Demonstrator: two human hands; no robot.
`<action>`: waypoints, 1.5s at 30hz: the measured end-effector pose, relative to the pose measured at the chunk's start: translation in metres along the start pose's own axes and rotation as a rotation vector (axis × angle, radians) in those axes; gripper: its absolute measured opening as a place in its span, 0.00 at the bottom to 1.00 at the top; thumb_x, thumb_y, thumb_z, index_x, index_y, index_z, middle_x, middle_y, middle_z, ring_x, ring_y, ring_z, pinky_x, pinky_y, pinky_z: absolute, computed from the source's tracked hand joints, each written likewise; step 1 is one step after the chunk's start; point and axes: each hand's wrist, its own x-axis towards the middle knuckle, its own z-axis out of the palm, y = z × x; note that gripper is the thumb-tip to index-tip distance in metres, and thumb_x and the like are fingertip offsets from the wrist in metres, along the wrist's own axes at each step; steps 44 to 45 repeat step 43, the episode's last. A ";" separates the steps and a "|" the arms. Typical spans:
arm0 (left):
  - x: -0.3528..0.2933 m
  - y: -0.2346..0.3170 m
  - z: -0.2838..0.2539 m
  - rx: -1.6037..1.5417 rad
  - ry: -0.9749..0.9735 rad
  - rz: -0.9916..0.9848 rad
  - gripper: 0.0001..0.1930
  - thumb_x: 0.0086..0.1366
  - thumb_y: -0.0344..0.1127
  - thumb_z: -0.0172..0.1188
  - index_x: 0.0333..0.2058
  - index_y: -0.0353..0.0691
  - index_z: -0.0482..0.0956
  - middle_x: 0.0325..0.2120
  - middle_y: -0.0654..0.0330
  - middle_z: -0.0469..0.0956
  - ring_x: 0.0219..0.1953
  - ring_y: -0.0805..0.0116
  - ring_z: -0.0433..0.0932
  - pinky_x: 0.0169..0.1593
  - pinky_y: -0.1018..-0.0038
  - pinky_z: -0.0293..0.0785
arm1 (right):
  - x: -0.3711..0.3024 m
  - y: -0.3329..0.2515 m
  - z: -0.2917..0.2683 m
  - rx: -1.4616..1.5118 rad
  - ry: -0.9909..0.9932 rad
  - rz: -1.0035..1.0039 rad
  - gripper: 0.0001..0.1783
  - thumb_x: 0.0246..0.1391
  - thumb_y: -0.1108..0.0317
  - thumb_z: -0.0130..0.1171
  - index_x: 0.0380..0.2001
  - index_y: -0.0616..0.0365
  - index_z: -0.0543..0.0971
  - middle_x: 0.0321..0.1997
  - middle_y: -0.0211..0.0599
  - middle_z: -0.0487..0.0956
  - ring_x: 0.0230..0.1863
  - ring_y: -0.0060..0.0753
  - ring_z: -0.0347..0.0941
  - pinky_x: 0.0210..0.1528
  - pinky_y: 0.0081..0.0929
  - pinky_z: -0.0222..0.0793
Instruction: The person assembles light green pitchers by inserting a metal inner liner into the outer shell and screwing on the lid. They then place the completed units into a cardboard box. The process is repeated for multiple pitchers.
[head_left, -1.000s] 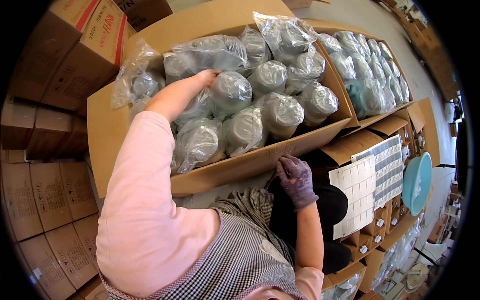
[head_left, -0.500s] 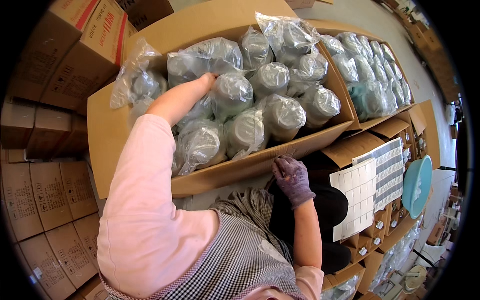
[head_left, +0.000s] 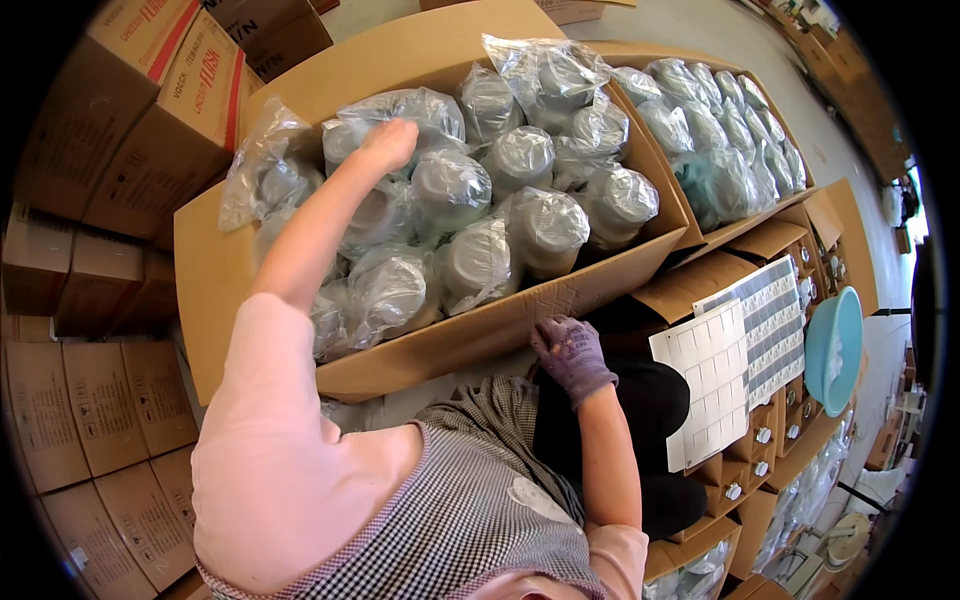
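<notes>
My bare left hand [head_left: 392,143] is closed above a large cardboard box [head_left: 215,300], against the clear plastic bag [head_left: 432,108] round one bulky item; what its fingers grip is hidden. Several rounded, pale grey-green items, which look like glass vessels, stand bagged in the box, one of them [head_left: 450,188] just right of my left wrist. My right hand [head_left: 575,358], in a purple-grey glove, has its fingers curled beside the box's near wall, by my knee. Nothing shows in it.
A second box [head_left: 690,235] of bagged items adjoins at the right. Printed sheets [head_left: 705,390] lie over divided cartons [head_left: 735,470], beside a turquoise basin [head_left: 835,350]. Stacked cartons [head_left: 110,400] line the left side. Another open box [head_left: 700,570] holds bagged items at the bottom.
My left hand has lifted slightly and moved left and up from between the bagged items, uncovering an item below the wrist. My right hand stays by the box wall. The view has shifted slightly.
</notes>
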 end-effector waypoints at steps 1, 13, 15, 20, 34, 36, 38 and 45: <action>-0.025 0.033 -0.028 -0.028 0.223 -0.024 0.08 0.57 0.28 0.59 0.35 0.37 0.83 0.31 0.49 0.83 0.35 0.51 0.82 0.40 0.63 0.76 | -0.002 0.000 0.001 0.004 0.015 -0.003 0.13 0.57 0.58 0.55 0.29 0.55 0.79 0.33 0.43 0.81 0.40 0.48 0.78 0.44 0.44 0.72; -0.001 0.181 0.079 -0.168 -0.540 0.361 0.15 0.56 0.36 0.60 0.41 0.35 0.83 0.40 0.43 0.81 0.43 0.45 0.79 0.47 0.58 0.75 | -0.008 0.001 0.000 -0.114 -0.200 0.118 0.20 0.62 0.49 0.47 0.37 0.52 0.80 0.41 0.39 0.81 0.46 0.41 0.78 0.51 0.42 0.69; 0.030 0.172 0.099 -0.088 -0.556 0.662 0.21 0.54 0.46 0.66 0.43 0.41 0.84 0.45 0.50 0.81 0.47 0.50 0.79 0.49 0.62 0.74 | -0.008 0.000 -0.003 -0.114 -0.200 0.120 0.20 0.63 0.49 0.46 0.38 0.52 0.80 0.42 0.39 0.81 0.47 0.41 0.78 0.51 0.42 0.69; 0.038 0.205 0.102 0.040 -0.602 0.530 0.30 0.51 0.57 0.70 0.50 0.47 0.82 0.46 0.55 0.82 0.47 0.58 0.79 0.53 0.67 0.73 | -0.024 0.013 -0.006 -0.082 -0.206 0.225 0.21 0.63 0.48 0.44 0.40 0.50 0.80 0.44 0.38 0.81 0.48 0.40 0.77 0.52 0.42 0.68; 0.005 0.162 0.042 -0.617 -0.523 0.282 0.23 0.44 0.40 0.75 0.40 0.40 0.84 0.36 0.62 0.83 0.39 0.68 0.78 0.41 0.69 0.73 | -0.031 0.025 0.003 -0.107 -0.262 0.188 0.22 0.65 0.46 0.42 0.46 0.47 0.78 0.49 0.37 0.80 0.53 0.38 0.76 0.54 0.44 0.68; -0.053 0.176 -0.050 -0.842 -0.378 0.140 0.19 0.48 0.34 0.74 0.41 0.37 0.84 0.38 0.60 0.82 0.41 0.65 0.78 0.48 0.69 0.72 | -0.036 0.024 -0.009 -0.088 -0.250 0.243 0.22 0.64 0.46 0.42 0.46 0.48 0.78 0.49 0.38 0.80 0.53 0.40 0.76 0.54 0.44 0.68; -0.048 0.113 -0.036 -1.398 -0.287 0.326 0.15 0.52 0.26 0.70 0.41 0.38 0.83 0.37 0.62 0.82 0.42 0.67 0.79 0.50 0.68 0.72 | -0.031 0.014 -0.011 -0.057 -0.117 0.259 0.23 0.63 0.46 0.46 0.48 0.50 0.77 0.49 0.41 0.80 0.53 0.41 0.76 0.54 0.44 0.69; -0.116 0.099 -0.102 -1.981 0.355 0.591 0.38 0.59 0.24 0.65 0.67 0.43 0.59 0.59 0.56 0.69 0.59 0.62 0.70 0.63 0.66 0.66 | -0.023 0.025 -0.003 0.521 0.695 0.263 0.26 0.59 0.47 0.54 0.53 0.53 0.76 0.50 0.49 0.79 0.52 0.43 0.77 0.56 0.44 0.68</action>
